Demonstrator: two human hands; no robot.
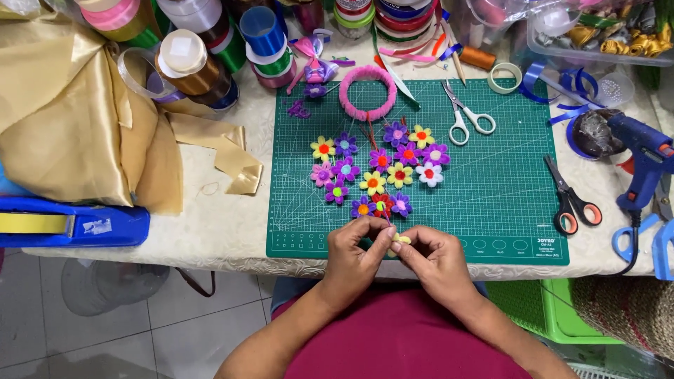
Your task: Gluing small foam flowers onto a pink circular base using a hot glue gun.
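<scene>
A: Widest thing first: the pale patterned table [210, 231], and on its left side a big heap of gold satin cloth [63, 119] spilling toward the edge.

B: And the green gridded cutting mat [491, 203] takes the middle. Behind it, a row of ribbon spools [210, 42] in gold, white, blue and green.

A: Far left edge, a long blue tape dispenser [70, 224]. Far right, a blue glue gun [642, 158] lies near the table's corner.

B: On the mat now: a pink fuzzy ring [368, 92] at the top, with white-handled scissors [465, 116] just right of it, and red-and-black-handled scissors [570, 200] lower right.

A: Between them, a cluster of small felt flowers [382, 172], purple, yellow, pink, white and red, each with a bright centre, lying close together.

B: Down to the hands at the mat's near edge. The left hand [354, 256] has fingers curled in, pinching a small yellow flower piece [399, 241].

A: The right hand [435, 261] meets it from the other side, fingertips narrow and closed on that same yellow piece. It sits between the 2 hands, just below the flower cluster, over the mat's front border.
</scene>
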